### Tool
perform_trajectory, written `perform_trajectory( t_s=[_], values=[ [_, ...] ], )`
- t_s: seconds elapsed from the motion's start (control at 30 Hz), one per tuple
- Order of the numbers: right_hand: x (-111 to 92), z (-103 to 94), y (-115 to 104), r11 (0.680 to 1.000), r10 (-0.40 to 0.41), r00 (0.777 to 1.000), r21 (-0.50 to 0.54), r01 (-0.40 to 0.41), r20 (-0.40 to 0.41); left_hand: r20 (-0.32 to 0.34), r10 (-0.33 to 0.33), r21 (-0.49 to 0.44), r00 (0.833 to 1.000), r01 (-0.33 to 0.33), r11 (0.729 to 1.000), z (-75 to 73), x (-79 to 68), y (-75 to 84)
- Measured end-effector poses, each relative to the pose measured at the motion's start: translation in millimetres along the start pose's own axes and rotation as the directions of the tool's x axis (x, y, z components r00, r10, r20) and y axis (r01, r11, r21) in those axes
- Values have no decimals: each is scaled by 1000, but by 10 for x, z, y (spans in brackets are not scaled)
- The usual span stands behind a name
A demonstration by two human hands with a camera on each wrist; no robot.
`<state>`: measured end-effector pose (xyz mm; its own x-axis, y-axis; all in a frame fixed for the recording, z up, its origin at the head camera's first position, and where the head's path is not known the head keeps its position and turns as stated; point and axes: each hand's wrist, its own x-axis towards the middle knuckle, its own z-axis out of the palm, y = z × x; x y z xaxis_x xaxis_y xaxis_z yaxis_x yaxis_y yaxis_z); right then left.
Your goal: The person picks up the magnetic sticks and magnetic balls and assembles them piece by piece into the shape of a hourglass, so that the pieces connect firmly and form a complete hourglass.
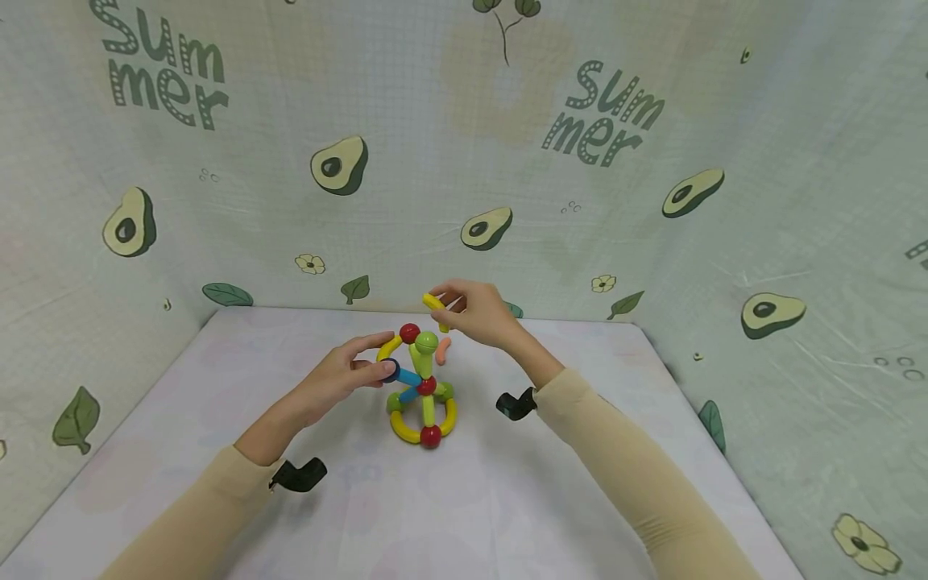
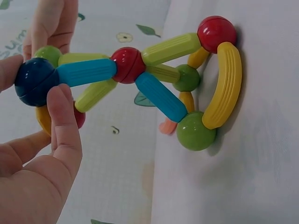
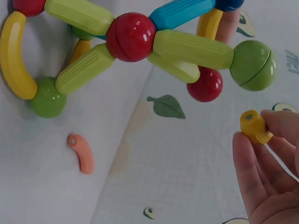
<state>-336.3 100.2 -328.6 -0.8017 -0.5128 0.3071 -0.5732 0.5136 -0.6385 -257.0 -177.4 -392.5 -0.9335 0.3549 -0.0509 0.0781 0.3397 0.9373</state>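
A toy built of magnetic sticks and balls stands on the table, with a red ball [image 2: 128, 65] at its centre. Its base is a ring of curved yellow sticks [image 2: 229, 86] joined by green and red balls. At its upper left, my left hand [image 1: 333, 383] pinches the dark blue ball [image 2: 36, 81], which caps a light blue stick [image 2: 87, 72]. My right hand [image 1: 474, 312], raised behind and right of the top green ball [image 3: 253, 65], holds a loose curved yellow stick [image 3: 255, 127] between thumb and fingers. That stick appears apart from the toy.
A curved orange stick [image 3: 81, 154] lies on the table behind the toy. The white tabletop [image 1: 551, 491] meets cloth-covered walls [image 1: 406, 225] printed with avocados and leaves. Black wrist cameras [image 1: 516, 404] jut inward from both cuffs.
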Motion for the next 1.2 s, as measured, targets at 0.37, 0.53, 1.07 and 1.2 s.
perform_trajectory(
  t_s=[0.37,0.53,1.07,1.2],
  values=[
    [27,46,-210,999,-12,1000,39,12,-5,2,-12,-13,1000,12,1000,18,5,13],
    [8,47,-199,999,2,1000,39,-2,16,5,-13,-10,1000,13,1000,26,2,24],
    [-44,-51,-80,997,55,987,50,-64,154,0,-5,-2,1000,5,1000,24,-25,38],
    [-45,-74,-64,997,65,981,39,-73,182,-4,-3,2,1000,3,1000,33,-29,50]
  ],
)
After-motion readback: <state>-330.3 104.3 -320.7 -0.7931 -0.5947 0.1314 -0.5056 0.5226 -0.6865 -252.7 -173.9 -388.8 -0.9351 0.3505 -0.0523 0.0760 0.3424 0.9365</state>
